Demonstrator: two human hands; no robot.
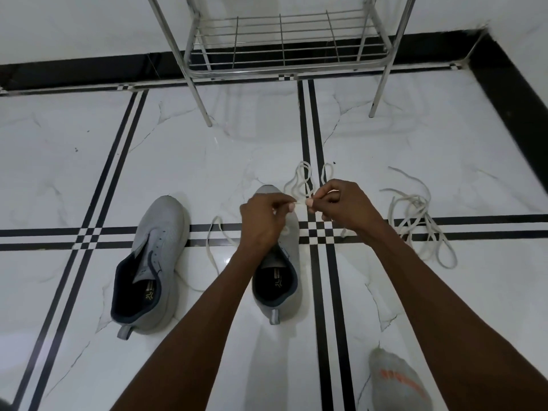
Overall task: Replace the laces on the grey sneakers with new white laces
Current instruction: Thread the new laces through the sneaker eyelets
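Two grey sneakers stand on the tiled floor, toes pointing away from me. The left sneaker (154,262) has bare eyelets and no lace. Over the toe of the right sneaker (280,292), my left hand (265,221) and my right hand (341,204) each pinch a white lace (301,180) between thumb and fingertips. That lace runs from my fingers in loops to the floor beyond the shoe, and a strand (212,241) hangs down to the left of it. My left hand hides the shoe's eyelets.
A loose pile of pale laces (415,215) lies on the floor to the right. A metal shoe rack (281,46) stands against the far wall, its legs on the tiles. A foot in a grey sock (397,381) shows at the bottom right.
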